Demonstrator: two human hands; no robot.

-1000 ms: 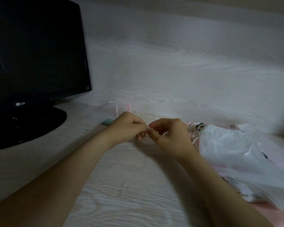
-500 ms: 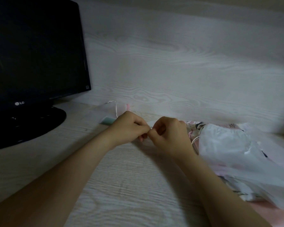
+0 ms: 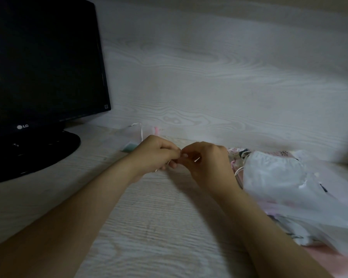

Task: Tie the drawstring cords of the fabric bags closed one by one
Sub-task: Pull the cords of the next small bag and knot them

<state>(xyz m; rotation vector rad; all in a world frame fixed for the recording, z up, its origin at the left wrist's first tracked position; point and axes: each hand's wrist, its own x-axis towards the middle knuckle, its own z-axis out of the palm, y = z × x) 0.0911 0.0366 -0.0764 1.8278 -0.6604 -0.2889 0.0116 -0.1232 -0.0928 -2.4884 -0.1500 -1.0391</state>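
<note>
The left hand (image 3: 157, 152) and right hand (image 3: 206, 163) met at centre, curled fingertips pinching a thin cord (image 3: 197, 160). It looked limp, light and slippery, probably best held near its ends. Spare bags (image 3: 279, 177) lay at three o'clock.

Bare desk (image 3: 149, 227) lies open from the middle toward 6 o'clock. The monitor base (image 3: 38, 153) blocks 9 o'clock, the wall (image 3: 209, 87) closes 12 o'clock behind small sheer bags (image 3: 131, 135), and the bag heap (image 3: 289, 187) crowds 3 o'clock.
</note>
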